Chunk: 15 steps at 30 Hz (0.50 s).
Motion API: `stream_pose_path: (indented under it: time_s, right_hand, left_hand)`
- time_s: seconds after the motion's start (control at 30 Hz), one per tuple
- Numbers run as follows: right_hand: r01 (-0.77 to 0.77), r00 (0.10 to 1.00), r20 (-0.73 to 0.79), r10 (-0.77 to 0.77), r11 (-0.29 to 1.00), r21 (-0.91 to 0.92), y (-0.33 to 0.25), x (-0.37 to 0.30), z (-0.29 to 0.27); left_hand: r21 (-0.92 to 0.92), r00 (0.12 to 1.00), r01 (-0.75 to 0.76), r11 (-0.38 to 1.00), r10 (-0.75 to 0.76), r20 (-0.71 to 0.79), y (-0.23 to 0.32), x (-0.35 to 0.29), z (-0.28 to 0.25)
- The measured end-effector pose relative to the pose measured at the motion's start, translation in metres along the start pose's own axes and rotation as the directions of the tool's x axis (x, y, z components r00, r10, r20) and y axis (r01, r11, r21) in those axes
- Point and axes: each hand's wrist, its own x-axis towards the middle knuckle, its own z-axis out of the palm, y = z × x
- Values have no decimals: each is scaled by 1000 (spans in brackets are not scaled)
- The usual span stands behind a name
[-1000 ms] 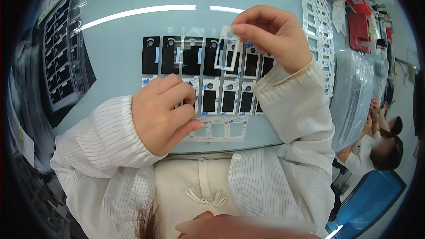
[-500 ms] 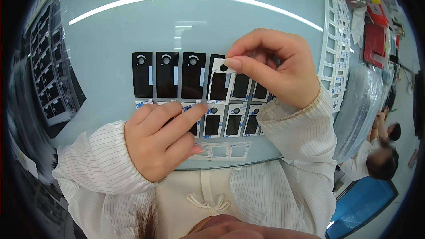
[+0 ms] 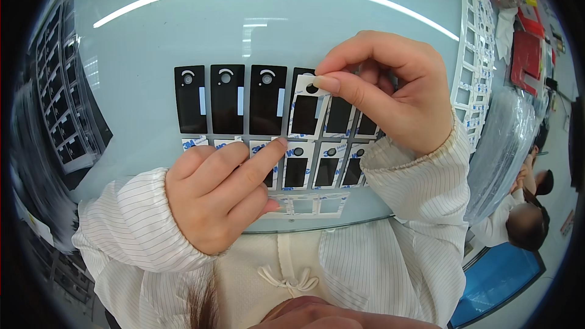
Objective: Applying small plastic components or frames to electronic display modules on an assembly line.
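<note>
My right hand (image 3: 393, 94) pinches the top right corner of a white adhesive frame (image 3: 302, 90) between thumb and index finger. This frame, with a round hole and a rectangular window, lies over a black panel, nearly in line with it; whether it is stuck down I cannot tell. My left hand (image 3: 213, 198) has its fingers apart, and its index fingertip reaches the frame's lower left corner. To the left stand three bare black panels (image 3: 266, 109) with round lens holes. A nearer row of panels carries white frames (image 3: 296, 170); my left hand partly covers it.
An empty white backing sheet (image 3: 304, 206) lies near the glass table's front edge. Sheets of white frames (image 3: 465, 94) and clear plastic bags (image 3: 503, 146) are at the right. Trays of black panels (image 3: 61, 103) fill the left side. Another person (image 3: 518, 225) is at far right.
The adhesive frame now sits a little straighter over its panel, its lower edge slightly higher. Both hands keep almost the same pose, and the whole view has shifted a little.
</note>
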Motion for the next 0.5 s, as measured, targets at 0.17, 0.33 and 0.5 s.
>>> stream_pose_path:
  time_s: [0.17, 0.33, 0.5]
  right_hand:
    - [1, 1000, 3, -1, 1000, -8, 1, 0, 0]
    - [19, 1000, 7, -19, 1000, -15, 2, 0, 0]
    - [37, 999, -2, -37, 999, -16, 1, 0, 1]
  left_hand:
    - [30, 1000, -15, 999, 15, -1, 0, 0, 0]
    - [31, 999, -41, 999, 41, 1, -1, 1, -2]
    - [40, 999, -39, 998, 39, 3, 1, 1, -2]
